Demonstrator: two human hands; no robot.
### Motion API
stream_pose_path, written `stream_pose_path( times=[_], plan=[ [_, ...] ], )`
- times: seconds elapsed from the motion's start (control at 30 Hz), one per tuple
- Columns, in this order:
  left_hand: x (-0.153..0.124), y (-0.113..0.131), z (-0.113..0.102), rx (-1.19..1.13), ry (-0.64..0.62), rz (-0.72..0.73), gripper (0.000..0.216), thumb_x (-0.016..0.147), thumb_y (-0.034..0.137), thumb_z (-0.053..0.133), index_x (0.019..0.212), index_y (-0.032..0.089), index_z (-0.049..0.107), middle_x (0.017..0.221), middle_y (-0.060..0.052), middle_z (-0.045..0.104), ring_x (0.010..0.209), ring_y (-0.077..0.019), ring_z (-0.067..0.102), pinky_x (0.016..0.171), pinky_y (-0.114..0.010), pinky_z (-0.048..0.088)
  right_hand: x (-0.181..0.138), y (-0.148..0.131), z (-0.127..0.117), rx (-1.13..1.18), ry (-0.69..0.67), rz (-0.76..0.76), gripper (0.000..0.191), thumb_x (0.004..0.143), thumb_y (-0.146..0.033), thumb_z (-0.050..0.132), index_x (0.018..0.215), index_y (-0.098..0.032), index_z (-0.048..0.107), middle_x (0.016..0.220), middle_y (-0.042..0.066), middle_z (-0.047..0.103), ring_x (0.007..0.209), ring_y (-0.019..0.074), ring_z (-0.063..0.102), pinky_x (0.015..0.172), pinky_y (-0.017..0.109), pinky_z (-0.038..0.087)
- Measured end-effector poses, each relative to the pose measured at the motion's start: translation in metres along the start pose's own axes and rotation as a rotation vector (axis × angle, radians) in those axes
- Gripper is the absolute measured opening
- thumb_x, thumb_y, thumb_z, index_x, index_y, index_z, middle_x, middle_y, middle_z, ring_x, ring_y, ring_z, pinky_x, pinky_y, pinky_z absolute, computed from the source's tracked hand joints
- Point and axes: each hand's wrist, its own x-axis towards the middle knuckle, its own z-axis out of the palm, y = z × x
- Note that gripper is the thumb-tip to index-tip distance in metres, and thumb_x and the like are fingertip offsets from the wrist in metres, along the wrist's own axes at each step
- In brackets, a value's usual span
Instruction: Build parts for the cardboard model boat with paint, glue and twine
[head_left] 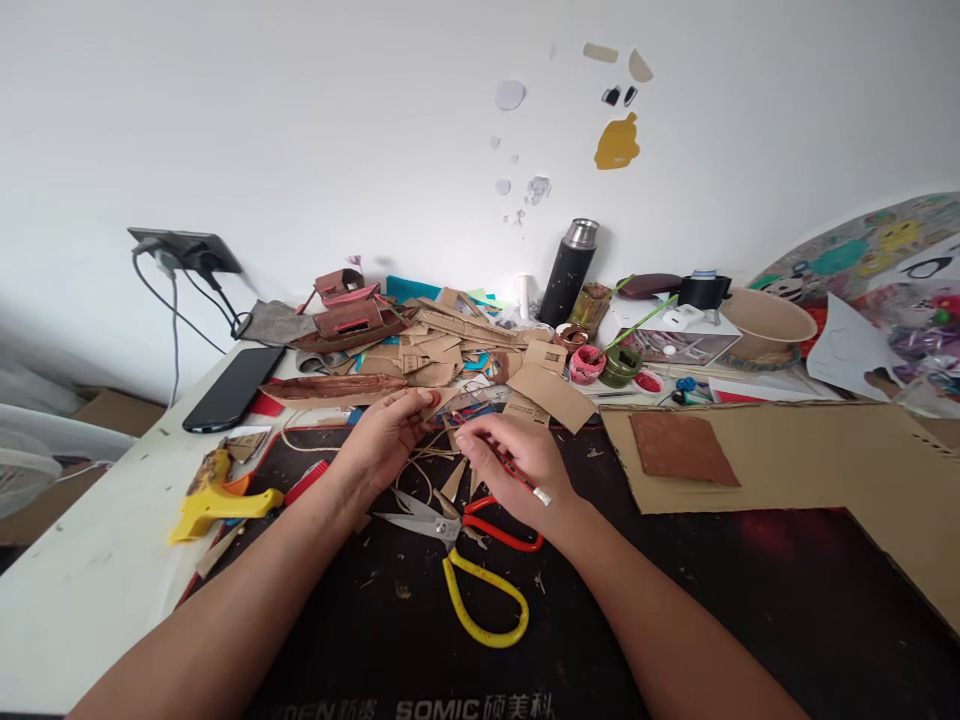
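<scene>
My left hand (386,438) is closed, pinching a small piece of brown cardboard (441,401) at the fingertips. My right hand (517,460) is closed around a red pencil (525,480) with a silver end, its tip pointing towards the cardboard piece. Both hands hover over a black desk mat (420,640). Just below them lie scissors with a red and a yellow handle (480,560) among cardboard offcuts.
A yellow glue gun (214,500) and a black phone (234,388) lie at the left. Cardboard model parts (420,345) pile up behind. A black flask (568,272), paint pots (587,363) and a large cardboard sheet (825,455) with a brown square (682,448) are at the right.
</scene>
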Motion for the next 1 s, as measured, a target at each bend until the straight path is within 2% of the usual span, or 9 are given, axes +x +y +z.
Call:
stream_pose_path(
  times=[0.1,0.2,0.5,0.7,0.83,1.0],
  plan=[
    [-0.0009,-0.0022,0.0003,0.012,-0.03,-0.004,0.025,0.062,0.024,0.094,0.079,0.013,0.081,0.082,-0.006,0.078,0.076,-0.0164,0.069,0.07,-0.025,0.056,-0.0013,-0.0013,0.0031,-0.078,-0.058,-0.121,0.019,0.109,-0.03,0.06,0.1,-0.024,0.076,0.096,0.004,0.082,0.087,0.0187,0.079,0.081,0.028,0.058],
    [-0.0022,-0.0028,0.0021,0.014,-0.036,-0.011,0.031,0.058,0.025,0.097,0.08,0.013,0.08,0.083,-0.004,0.077,0.077,-0.0155,0.068,0.071,-0.024,0.055,-0.0017,0.0002,0.0048,-0.11,-0.069,-0.147,0.018,0.11,-0.027,0.06,0.102,-0.023,0.076,0.102,0.004,0.084,0.093,0.0185,0.08,0.085,0.027,0.058],
    [-0.0065,-0.0049,0.0072,0.074,-0.07,-0.013,0.037,0.054,0.03,0.1,0.075,0.014,0.075,0.074,0.0,0.069,0.063,-0.0103,0.057,0.063,-0.024,0.046,-0.0014,0.0037,0.0062,-0.15,-0.081,-0.122,0.017,0.11,-0.026,0.059,0.105,-0.024,0.076,0.105,0.004,0.084,0.093,0.0187,0.08,0.085,0.028,0.059],
    [-0.0076,-0.0063,0.0077,0.108,-0.08,-0.004,0.038,0.055,0.032,0.099,0.074,0.015,0.071,0.076,-0.001,0.07,0.064,-0.0112,0.058,0.062,-0.025,0.043,-0.0021,0.0052,0.0072,-0.16,-0.085,-0.108,0.017,0.11,-0.026,0.06,0.105,-0.024,0.075,0.105,0.004,0.084,0.095,0.0197,0.08,0.085,0.028,0.057],
    [-0.0081,-0.0057,0.0069,0.156,-0.099,0.018,0.038,0.057,0.035,0.099,0.073,0.016,0.07,0.069,0.001,0.066,0.058,-0.0097,0.051,0.059,-0.025,0.04,-0.0023,0.0044,0.0078,-0.168,-0.084,-0.087,0.017,0.11,-0.026,0.059,0.105,-0.023,0.075,0.103,0.004,0.083,0.093,0.0196,0.079,0.085,0.028,0.056],
    [-0.0074,-0.0049,0.0046,0.217,-0.102,0.045,0.04,0.057,0.039,0.099,0.074,0.017,0.071,0.068,0.001,0.063,0.06,-0.0112,0.052,0.06,-0.026,0.039,-0.0017,0.0012,0.0067,-0.183,-0.098,-0.051,0.02,0.111,-0.026,0.057,0.104,-0.023,0.075,0.1,0.004,0.083,0.09,0.0195,0.079,0.082,0.028,0.054]
  ],
)
